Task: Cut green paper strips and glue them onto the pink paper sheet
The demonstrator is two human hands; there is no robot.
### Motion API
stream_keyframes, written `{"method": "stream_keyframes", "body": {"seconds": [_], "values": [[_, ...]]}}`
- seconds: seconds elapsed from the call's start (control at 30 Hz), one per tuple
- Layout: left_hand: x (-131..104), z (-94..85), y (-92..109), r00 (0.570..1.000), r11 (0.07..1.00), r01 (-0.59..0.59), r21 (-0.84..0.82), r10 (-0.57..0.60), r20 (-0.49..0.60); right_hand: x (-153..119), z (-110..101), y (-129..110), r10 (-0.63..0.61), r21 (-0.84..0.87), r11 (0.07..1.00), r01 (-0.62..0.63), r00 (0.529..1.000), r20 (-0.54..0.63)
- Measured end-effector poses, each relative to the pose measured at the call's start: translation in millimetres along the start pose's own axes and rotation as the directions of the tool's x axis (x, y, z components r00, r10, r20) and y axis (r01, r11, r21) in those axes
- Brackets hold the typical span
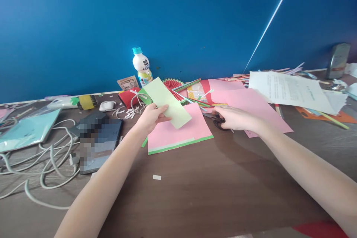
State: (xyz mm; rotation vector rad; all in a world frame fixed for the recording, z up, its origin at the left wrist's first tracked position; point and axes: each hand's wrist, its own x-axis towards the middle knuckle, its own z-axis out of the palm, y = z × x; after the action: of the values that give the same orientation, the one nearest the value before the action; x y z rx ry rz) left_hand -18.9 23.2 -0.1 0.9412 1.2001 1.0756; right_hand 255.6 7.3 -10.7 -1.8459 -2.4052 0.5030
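Observation:
My left hand (155,118) pinches the lower left edge of a light green paper strip (169,103), which is held tilted above a pink sheet (181,131). That sheet lies on the desk and has a green band along its front edge. To the right, my right hand (229,117) is closed around the dark handles of a pair of scissors (219,122). The blades point left toward the pink sheet and are partly hidden. Another pink sheet (255,109) lies behind and beside my right hand.
A bottle (142,67) stands against the blue wall. A red pleated paper fan (173,85) and several paper strips lie behind the pink sheet. Left are a tablet (102,145), white cables (51,156) and an earbud case (107,106). Printed paper (290,91) lies at right.

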Motion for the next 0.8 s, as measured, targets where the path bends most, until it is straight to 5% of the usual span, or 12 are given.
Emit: {"method": "stream_keyframes", "body": {"seconds": [0.17,0.47,0.63,0.8], "values": [[3.1,-3.0,-5.5,1.000,1.000,-0.005,-0.024,0.006,0.006,-12.1,-17.0,-8.6,0.010,-0.005,1.000,-0.010,0.999,0.049],[5.7,-7.8,-1.1,0.997,0.996,-0.060,-0.063,0.057,-0.048,-24.9,-45.6,11.1,0.058,0.004,0.998,-0.059,0.991,0.123],[4.5,-8.0,-0.8,0.997,0.996,-0.065,-0.069,0.061,-0.051,-28.3,-55.5,12.5,0.037,0.185,0.978,-0.094,0.957,0.288],[6.5,-9.8,-1.9,0.998,0.992,-0.066,-0.106,0.063,-0.030,-27.1,-50.6,-0.9,-0.063,0.338,0.940,-0.045,0.951,0.302]]}}
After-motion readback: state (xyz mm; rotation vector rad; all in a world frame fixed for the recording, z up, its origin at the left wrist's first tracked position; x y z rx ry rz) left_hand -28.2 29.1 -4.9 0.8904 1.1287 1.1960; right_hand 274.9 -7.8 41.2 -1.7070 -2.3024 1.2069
